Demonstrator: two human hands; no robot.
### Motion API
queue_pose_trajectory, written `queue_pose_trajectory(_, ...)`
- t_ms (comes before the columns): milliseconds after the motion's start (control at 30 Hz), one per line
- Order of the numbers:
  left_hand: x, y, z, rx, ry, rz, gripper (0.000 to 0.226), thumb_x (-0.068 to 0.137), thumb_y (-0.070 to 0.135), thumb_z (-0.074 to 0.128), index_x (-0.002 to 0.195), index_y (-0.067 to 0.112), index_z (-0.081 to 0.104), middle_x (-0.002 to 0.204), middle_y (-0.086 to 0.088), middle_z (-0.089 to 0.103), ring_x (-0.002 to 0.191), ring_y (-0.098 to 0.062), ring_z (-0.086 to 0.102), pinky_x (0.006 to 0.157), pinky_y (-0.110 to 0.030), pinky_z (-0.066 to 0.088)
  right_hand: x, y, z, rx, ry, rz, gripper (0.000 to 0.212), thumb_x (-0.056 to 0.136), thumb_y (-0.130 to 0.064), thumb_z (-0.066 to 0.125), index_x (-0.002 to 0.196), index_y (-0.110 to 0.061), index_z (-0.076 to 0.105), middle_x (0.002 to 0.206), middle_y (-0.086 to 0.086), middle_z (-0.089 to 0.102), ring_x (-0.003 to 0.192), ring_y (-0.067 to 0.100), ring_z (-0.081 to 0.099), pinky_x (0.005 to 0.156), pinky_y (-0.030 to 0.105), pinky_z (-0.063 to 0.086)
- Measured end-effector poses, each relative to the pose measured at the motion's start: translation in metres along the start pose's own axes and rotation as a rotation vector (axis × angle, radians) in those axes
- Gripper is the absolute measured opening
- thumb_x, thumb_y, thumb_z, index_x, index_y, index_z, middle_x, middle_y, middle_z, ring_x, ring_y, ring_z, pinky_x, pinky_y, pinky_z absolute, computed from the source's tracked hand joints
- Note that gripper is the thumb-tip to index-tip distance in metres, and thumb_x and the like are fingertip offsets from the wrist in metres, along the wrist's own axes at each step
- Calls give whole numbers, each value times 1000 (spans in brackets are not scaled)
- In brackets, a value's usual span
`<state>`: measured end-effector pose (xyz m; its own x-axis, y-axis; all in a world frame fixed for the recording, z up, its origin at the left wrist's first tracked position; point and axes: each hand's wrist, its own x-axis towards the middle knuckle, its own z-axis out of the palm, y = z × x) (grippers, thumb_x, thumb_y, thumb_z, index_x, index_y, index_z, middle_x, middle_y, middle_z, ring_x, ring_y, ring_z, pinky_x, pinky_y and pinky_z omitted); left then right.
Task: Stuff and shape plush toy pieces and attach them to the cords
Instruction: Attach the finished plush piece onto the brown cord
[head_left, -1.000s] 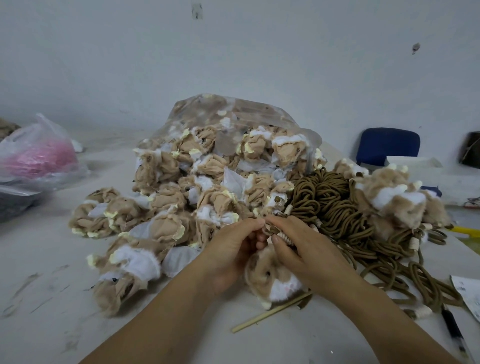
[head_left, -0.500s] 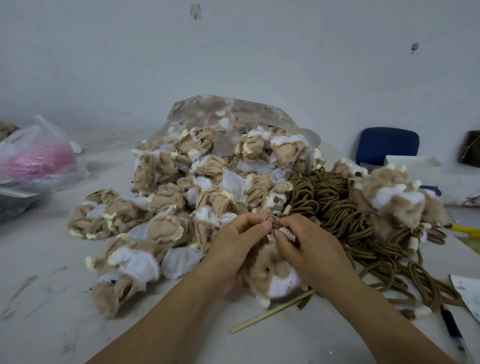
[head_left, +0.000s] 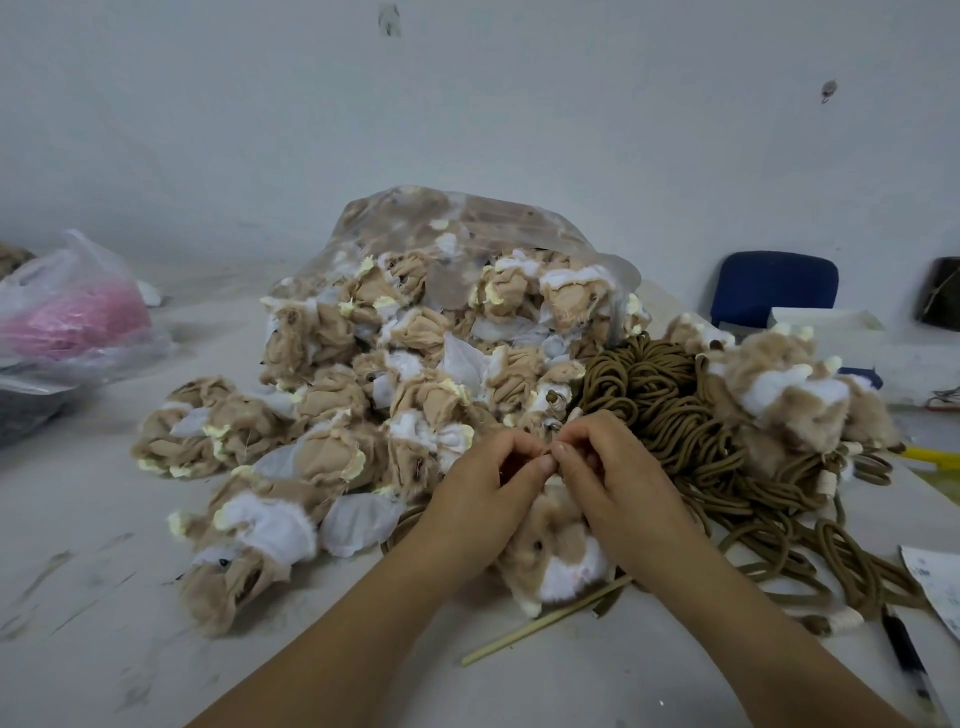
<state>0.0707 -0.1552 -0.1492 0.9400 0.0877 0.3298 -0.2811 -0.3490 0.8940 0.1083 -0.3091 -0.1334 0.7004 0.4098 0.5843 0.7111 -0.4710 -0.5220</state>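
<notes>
Grey table — plush toy lies lengthwise, face nearest, fingers pinching top

The plush toy nearest you is soft, fluffy fur, tan and white. The heap of unstuffed pieces beyond it shows you matt backing cloth, tan and white, with frayed, fuzzy edges. The bag over that heap is thin clear plastic, glossy and creased. The cords to your right are matt brown braid with a fine woven texture. The stick looks like pale bare wood, smooth. Your table is matt and whitish, scuffed and smudged. The pen is glossy black plastic, and the sheet beside it is paper.
</notes>
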Motion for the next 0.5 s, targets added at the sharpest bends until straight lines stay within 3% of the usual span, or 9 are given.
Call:
queue_pose_trajectory(167,0,0,3,-224,-12,-77,8,91,31,67,87,38,68,84,11,69,80,-2,63,73,-20,51,-1,-3,-4,263,25,185,10,96,-26,52,88,-32,53,81,-28,59,75,-10,55,63,4,40)
queue_pose_trajectory(300,-1,1,2,-366,-14,-119,4,82,37,68,84,35,70,82,13,69,78,-1,63,71,-19,49,0,-3,-5,275,-17,173,9,97,-26,52,90,-31,53,77,-33,56,71,-12,53,61,4,39)
queue_pose_trajectory(500,-1,3,1,-458,-50,-177,7,81,35,68,85,29,70,83,4,70,79,-9,65,71,-24,53,0,-4,-7,297,-63,122,9,97,-26,50,91,-31,53,81,-26,55,72,-6,52,63,7,40)
